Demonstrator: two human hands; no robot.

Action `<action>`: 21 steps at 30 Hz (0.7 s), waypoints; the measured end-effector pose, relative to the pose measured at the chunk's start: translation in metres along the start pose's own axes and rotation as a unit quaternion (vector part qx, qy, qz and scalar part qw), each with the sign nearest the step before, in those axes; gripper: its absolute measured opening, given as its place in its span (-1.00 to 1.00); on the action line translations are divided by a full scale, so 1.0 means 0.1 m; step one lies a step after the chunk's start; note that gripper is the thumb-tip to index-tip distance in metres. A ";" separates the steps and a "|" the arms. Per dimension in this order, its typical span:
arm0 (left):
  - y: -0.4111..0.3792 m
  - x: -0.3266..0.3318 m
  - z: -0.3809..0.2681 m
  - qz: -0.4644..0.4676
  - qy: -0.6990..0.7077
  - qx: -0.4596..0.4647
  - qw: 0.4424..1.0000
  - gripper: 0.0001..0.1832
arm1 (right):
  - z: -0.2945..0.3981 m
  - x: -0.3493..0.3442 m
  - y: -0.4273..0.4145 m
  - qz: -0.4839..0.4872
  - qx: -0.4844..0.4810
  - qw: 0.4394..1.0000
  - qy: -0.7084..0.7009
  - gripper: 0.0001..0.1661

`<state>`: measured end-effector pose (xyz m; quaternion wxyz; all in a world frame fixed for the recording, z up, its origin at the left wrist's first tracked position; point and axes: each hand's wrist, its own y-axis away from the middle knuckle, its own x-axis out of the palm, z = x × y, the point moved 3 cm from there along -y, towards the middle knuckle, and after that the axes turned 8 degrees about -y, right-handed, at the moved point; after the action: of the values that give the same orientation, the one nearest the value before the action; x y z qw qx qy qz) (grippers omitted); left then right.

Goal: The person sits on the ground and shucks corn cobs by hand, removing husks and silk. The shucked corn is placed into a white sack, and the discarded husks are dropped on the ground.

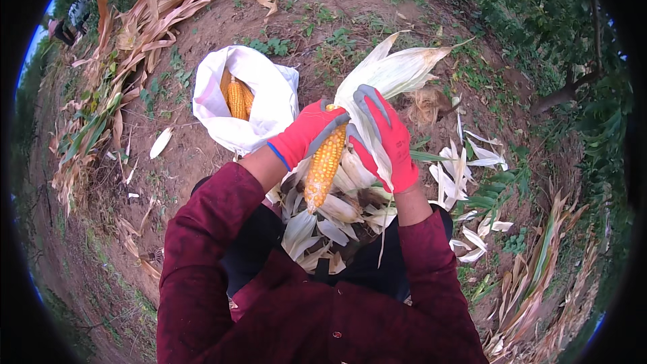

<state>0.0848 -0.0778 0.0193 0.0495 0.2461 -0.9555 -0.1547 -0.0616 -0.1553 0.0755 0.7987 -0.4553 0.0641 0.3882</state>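
Note:
My left hand [311,131], in a red and grey work glove, grips the upper part of a yellow ear of corn [324,164], whose tip points down towards my lap. Just right of it, my right hand [385,136], gloved alike, is closed around the pale husk [394,71], which is peeled away from the kernels and fans out beyond my fingers. Where husk and ear meet is hidden by the gloves. Husked ears [236,98] lie inside an open white sack [217,124] to the left of my hands.
Loose husks [343,207] are heaped between my legs, and more husks [455,174] lie scattered at the right. Dry corn stalks [146,25] stretch along the upper left. Leafy branches [556,25] hang at the right. A person [68,25] is far off at the upper left.

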 end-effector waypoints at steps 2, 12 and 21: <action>0.04 0.07 0.07 0.012 0.109 -0.003 0.994 -0.74 | 0.07 0.09 0.00 0.015 0.011 0.997 -0.081 -0.20; 0.18 0.17 0.03 0.191 -0.044 -0.027 0.980 -0.63 | -0.53 0.25 0.18 0.007 0.239 0.905 -0.352 -0.41; 0.08 0.09 0.47 0.224 -0.162 0.169 0.946 -0.76 | -0.16 0.27 0.21 0.009 0.095 0.957 -0.273 -0.52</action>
<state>0.0655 -0.0634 -0.0222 -0.1146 0.0020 -0.9933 -0.0132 -0.0533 -0.1467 0.0396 0.8218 -0.2538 -0.1154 0.4968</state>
